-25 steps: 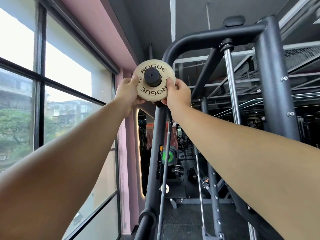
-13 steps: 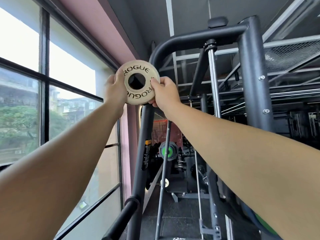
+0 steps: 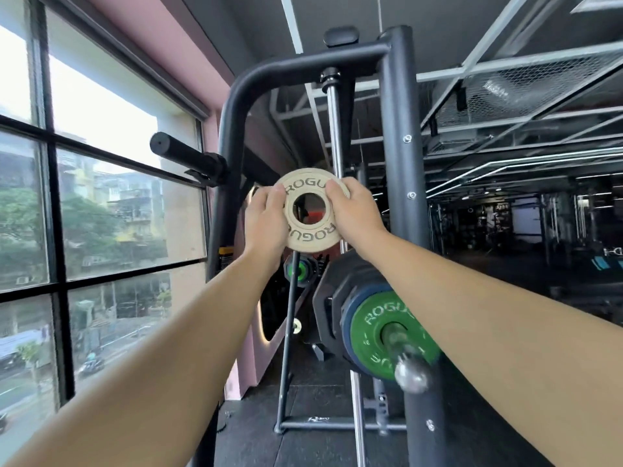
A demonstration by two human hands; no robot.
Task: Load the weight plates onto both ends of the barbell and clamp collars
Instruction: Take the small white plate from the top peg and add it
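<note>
I hold a small cream ROGUE weight plate (image 3: 310, 227) upright in front of me, my left hand (image 3: 268, 219) on its left rim and my right hand (image 3: 354, 210) on its right rim. Its centre hole is open and nothing passes through it. A black storage peg (image 3: 187, 156) sticks out from the rack up to the left, bare. Lower right, a steel sleeve end (image 3: 411, 375) points toward me, carrying a green ROGUE plate (image 3: 374, 335), a blue plate and a black plate (image 3: 332, 308) behind it.
The black rack frame (image 3: 401, 163) and a chrome guide rod (image 3: 335, 136) stand right behind the plate. A large window (image 3: 101, 214) fills the left side. Another green plate (image 3: 298, 269) hangs lower on the rack. Dark gym floor and equipment lie to the right.
The cream plate has come off the black peg and moved down and to the right with both hands; the peg now stands bare at upper left and the loaded sleeve has come into view.
</note>
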